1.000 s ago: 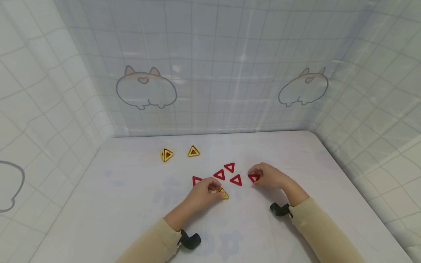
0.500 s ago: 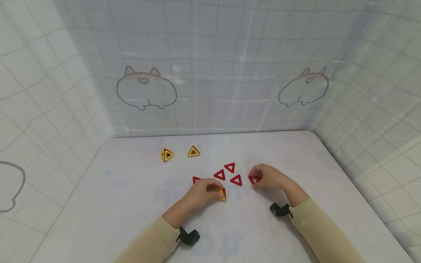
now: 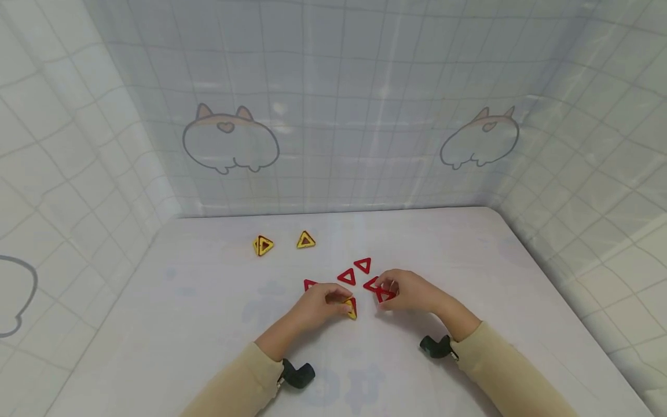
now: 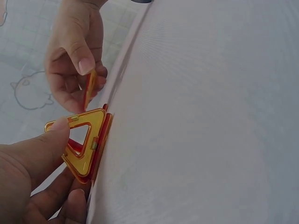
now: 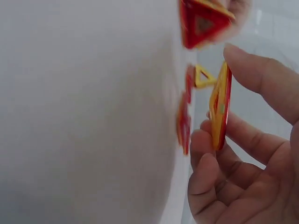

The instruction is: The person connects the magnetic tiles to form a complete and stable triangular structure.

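My left hand (image 3: 320,304) grips joined triangular magnetic tiles (image 4: 96,158), red and yellow with open centres, thumb pressing the yellow face in the left wrist view. They stand at an angle to each other, low at the table surface. Between thumb and fingers my right hand (image 3: 411,292) pinches a single triangular magnetic tile (image 5: 220,109), red on one side and yellow on the other. That tile is held a short way right of the left hand's tiles, apart from them. It partly covers a flat red triangle (image 3: 371,284) in the head view.
Two more red triangles (image 3: 347,277) lie just beyond my hands; another red triangle (image 3: 310,284) is partly hidden behind the left hand. Farther back stand a yellow triangular piece (image 3: 305,240) and a yellow triangular form (image 3: 263,245). A grid-patterned curtain (image 3: 333,116) surrounds the white table (image 3: 208,324).
My right hand has carried its tile left, close to the left hand. Earlier, the left hand turned its joined tiles slightly; since then it has stayed nearly still.
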Tool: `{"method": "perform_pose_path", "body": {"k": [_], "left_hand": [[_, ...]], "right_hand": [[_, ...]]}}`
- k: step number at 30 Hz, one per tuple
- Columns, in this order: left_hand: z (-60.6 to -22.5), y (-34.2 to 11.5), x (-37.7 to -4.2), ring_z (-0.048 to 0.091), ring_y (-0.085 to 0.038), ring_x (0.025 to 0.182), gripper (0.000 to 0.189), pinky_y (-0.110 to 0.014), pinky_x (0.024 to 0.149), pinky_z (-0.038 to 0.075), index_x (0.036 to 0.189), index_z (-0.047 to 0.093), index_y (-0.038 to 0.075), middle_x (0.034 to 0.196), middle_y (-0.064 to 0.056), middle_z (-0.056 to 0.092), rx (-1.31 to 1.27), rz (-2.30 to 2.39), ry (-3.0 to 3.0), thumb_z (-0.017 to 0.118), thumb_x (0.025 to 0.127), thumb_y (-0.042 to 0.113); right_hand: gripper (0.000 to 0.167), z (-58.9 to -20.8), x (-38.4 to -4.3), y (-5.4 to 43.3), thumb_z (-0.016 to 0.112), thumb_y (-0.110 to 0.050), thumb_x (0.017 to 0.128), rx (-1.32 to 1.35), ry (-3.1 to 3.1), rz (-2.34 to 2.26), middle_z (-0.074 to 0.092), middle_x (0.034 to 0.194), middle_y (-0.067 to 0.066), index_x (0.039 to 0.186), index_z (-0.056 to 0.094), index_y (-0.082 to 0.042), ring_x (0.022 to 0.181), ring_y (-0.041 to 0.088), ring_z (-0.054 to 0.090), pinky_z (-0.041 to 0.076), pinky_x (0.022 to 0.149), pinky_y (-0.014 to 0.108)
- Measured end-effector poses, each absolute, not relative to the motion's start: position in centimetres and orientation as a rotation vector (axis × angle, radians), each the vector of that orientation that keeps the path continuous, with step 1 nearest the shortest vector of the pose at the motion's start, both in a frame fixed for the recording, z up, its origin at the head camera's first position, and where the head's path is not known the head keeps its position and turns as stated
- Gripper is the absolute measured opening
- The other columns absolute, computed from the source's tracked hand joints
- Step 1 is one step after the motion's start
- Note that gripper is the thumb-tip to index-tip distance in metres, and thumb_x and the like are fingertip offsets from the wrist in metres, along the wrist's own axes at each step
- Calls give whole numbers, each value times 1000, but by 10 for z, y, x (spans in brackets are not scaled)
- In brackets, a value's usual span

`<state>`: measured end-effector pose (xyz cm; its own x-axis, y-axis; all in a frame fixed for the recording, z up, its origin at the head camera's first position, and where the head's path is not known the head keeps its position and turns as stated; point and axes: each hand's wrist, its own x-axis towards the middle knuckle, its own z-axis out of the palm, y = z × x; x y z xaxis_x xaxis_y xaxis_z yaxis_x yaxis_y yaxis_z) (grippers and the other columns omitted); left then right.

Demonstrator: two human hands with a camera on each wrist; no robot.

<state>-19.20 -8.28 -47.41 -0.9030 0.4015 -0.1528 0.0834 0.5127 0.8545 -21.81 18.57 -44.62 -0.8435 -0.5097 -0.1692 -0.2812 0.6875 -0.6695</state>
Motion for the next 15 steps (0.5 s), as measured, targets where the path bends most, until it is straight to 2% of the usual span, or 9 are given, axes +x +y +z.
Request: {"method": "perform_pose_path", "body": {"k": [10, 15], "left_hand": [[-471, -84, -192, 61, -13, 100, 29, -37, 92, 52, 113, 73, 21, 106, 9, 69, 434, 1355, 2418, 80, 86, 29], [-469, -83, -190, 61, -14, 99, 28, -38, 92, 52, 113, 73, 19, 105, 8, 69, 431, 1358, 2417, 79, 87, 28]], "right_hand": [[38, -448, -214, 163, 87, -25, 79, -722, 2572, -879, 63, 96, -7, 109, 69, -12, 88, 12, 57, 52, 79, 32], [34, -446, -213, 156, 86, -24, 80, -770, 2573, -860, 63, 92, -6, 106, 69, -12, 85, 12, 56, 51, 77, 33]]}}
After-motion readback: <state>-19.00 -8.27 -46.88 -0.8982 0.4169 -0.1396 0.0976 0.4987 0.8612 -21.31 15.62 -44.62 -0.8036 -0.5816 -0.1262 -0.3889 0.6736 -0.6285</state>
